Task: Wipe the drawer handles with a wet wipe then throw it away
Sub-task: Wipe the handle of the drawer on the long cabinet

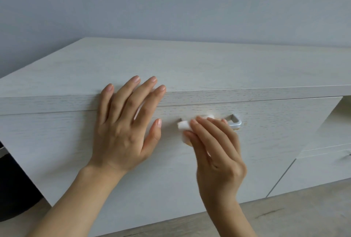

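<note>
Your right hand point(214, 147) and the wipe point(183, 125) it pinches hide most of the handle point(235, 121); only its right end shows. Your left hand point(125, 122) lies flat, fingers straight, on the drawer point(275, 138). Pale wood cabinet point(190, 65), grey wall point(171, 4), wood floor point(294, 215).

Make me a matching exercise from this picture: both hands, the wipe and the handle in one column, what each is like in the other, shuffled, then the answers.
1. left hand
2. right hand
3. wipe
4. handle

A. silver metal
B. flat on the drawer front
C. white, lying over the handle
D. holds the wipe

Pairs: 1-B, 2-D, 3-C, 4-A
</note>
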